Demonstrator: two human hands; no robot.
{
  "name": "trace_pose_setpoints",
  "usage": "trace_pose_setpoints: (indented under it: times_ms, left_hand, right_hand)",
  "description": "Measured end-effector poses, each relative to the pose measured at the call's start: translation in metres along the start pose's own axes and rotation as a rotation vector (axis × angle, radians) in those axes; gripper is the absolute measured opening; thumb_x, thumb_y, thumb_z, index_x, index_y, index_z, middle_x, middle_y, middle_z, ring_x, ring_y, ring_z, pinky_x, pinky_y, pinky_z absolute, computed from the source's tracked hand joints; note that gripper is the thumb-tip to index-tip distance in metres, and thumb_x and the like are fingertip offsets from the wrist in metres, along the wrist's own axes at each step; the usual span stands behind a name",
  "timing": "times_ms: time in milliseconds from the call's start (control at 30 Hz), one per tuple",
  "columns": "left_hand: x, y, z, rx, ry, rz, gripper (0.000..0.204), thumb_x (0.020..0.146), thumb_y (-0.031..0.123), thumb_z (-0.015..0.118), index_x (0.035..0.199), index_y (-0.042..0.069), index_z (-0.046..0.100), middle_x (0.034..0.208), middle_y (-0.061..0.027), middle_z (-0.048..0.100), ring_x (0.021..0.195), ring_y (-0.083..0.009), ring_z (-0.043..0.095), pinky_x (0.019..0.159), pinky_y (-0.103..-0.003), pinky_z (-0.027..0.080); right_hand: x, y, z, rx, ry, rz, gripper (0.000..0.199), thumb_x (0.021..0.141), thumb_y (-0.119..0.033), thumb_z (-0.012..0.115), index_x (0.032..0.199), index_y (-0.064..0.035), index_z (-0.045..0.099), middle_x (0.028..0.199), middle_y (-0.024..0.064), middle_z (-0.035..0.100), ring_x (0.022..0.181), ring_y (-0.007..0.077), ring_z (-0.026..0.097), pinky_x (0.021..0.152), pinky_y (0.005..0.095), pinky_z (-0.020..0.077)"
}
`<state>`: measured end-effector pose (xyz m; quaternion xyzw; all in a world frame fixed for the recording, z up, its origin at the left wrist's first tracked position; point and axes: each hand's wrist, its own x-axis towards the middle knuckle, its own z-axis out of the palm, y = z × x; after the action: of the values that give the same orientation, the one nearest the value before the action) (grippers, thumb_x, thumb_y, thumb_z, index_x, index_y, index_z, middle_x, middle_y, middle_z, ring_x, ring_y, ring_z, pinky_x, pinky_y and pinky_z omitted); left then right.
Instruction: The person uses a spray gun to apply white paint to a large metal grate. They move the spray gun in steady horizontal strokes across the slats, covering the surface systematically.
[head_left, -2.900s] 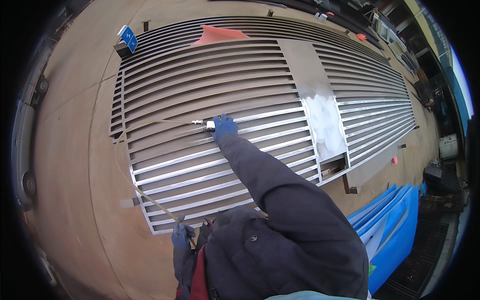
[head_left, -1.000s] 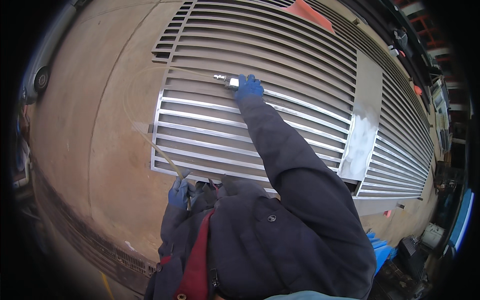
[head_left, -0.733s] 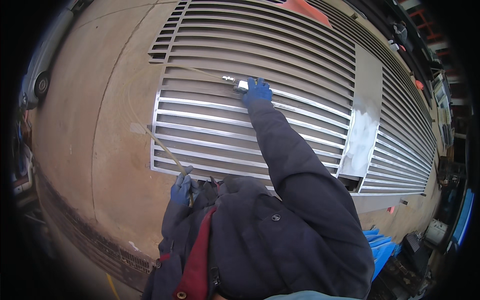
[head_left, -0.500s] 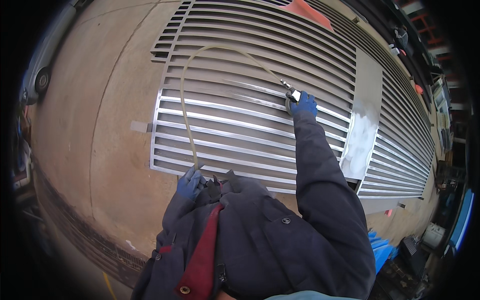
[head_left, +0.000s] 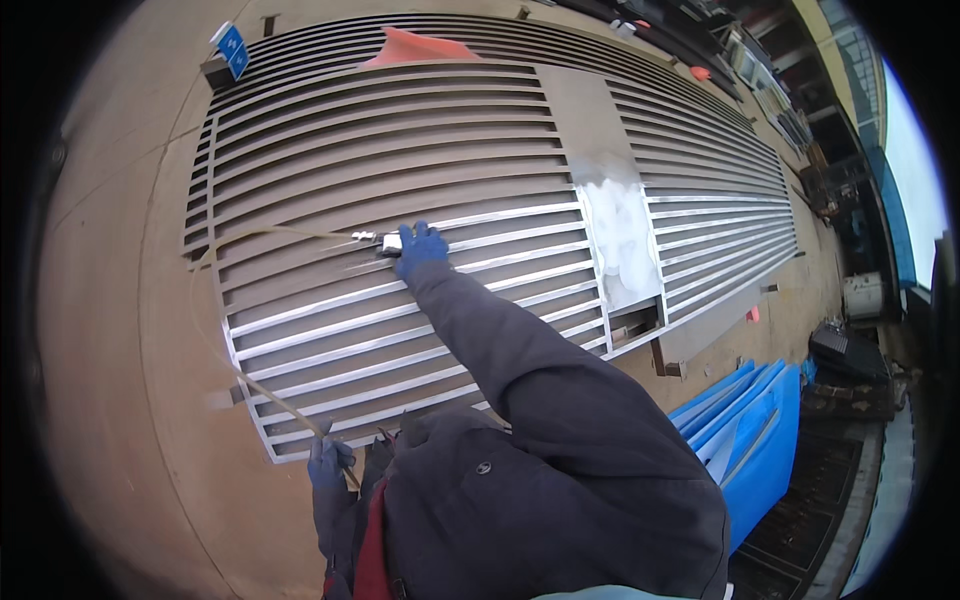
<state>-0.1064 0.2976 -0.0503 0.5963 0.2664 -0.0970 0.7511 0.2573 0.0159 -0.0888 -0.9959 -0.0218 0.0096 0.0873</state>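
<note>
My gloved right hand is closed over a small air sander. The tool rests on a slat of a large slatted metal panel, around the middle of its left section. Slats nearer to me are bright and shiny, while the farther ones are dull grey. From the sander's metal fitting a pale air hose loops left past the panel's edge and back toward me. My gloved left hand is wrapped round that hose beside the panel's near left corner. The sander's underside is hidden.
A wide flat plate divides the panel, its near part shiny. An orange-red piece lies at the far side. A blue-and-white box sits at the far left corner. Blue sheets lean close on my right.
The view has turned, so the panel appears shifted left and lower. My right hand has moved the sander leftward along the slats. My left hand still grips the hose.
</note>
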Motion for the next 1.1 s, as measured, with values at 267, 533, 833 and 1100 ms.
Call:
trace_pose_setpoints:
  times_ms: [267,533,833,1100]
  left_hand:
    - [0.039,-0.001,0.009,-0.038,-0.147,0.04,0.05,0.109,0.033,0.054,0.15,0.006,0.045,0.073,-0.0066,0.065,0.056,-0.0162,0.061,0.055,-0.032,0.054]
    - [0.037,0.029,0.069,0.141,-0.199,-0.015,0.044,0.112,0.028,0.047,0.148,0.004,0.047,0.076,-0.0073,0.066,0.059,-0.0141,0.061,0.059,-0.03,0.054]
    - [0.033,0.037,0.094,0.181,-0.182,-0.036,0.044,0.112,0.028,0.048,0.148,0.005,0.048,0.075,-0.0055,0.064,0.059,-0.0127,0.059,0.058,-0.029,0.051]
    - [0.034,0.026,0.081,0.116,-0.153,0.006,0.044,0.111,0.029,0.049,0.148,0.005,0.048,0.074,-0.0056,0.064,0.058,-0.0132,0.06,0.058,-0.03,0.054]
  right_hand:
    - [0.01,-0.026,-0.009,0.07,-0.195,-0.032,0.042,0.094,-0.027,0.066,0.135,-0.0194,0.058,0.133,0.0141,0.055,0.119,0.0319,0.059,0.093,0.0461,0.0517]
    - [0.014,0.115,-0.047,0.09,-0.112,0.285,0.054,0.088,-0.039,0.075,0.136,-0.0209,0.056,0.133,0.0125,0.054,0.122,0.0334,0.058,0.094,0.0518,0.0507]
    - [0.018,0.131,-0.047,0.099,-0.042,0.363,0.048,0.09,-0.038,0.073,0.131,-0.0189,0.055,0.13,0.0154,0.055,0.118,0.0349,0.061,0.088,0.0517,0.0534]
    - [0.012,0.042,-0.015,0.069,-0.133,-0.029,0.046,0.091,-0.03,0.071,0.133,-0.0188,0.058,0.136,0.0131,0.053,0.123,0.0322,0.058,0.097,0.0494,0.0518]
